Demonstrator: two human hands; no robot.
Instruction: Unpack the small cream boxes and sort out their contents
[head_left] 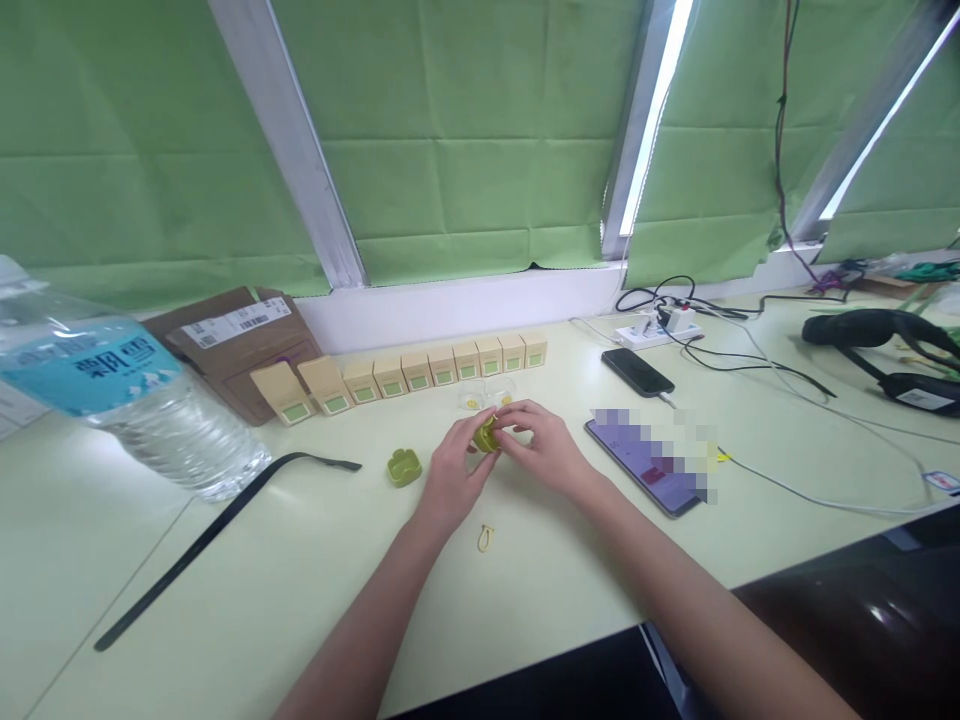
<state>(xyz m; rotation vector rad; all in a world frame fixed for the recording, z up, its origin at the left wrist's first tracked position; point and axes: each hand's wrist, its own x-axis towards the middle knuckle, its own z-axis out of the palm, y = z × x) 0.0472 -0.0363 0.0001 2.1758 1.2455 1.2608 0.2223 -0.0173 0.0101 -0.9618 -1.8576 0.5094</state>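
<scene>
Over the middle of the table, my left hand (454, 468) grips a small olive-green case piece (486, 434) between thumb and fingers. My right hand (541, 440) pinches the same piece from the right, its fingertips over the opening; whether anything smaller is between them is hidden. To the left lies another olive-green case piece (404, 466) with a scalloped outline. A small pale yellow loop (486, 539) rests on the table below my hands. Just beyond my fingers are clear round containers (472, 394) with yellow centres.
Several small tan boxes (418, 371) stand in a row at the back. A brown package (232, 350), water bottle (127, 380) and black strap (217, 525) are left. Two phones (637, 372), a power strip (658, 329), cables and a black headset (885, 350) are right.
</scene>
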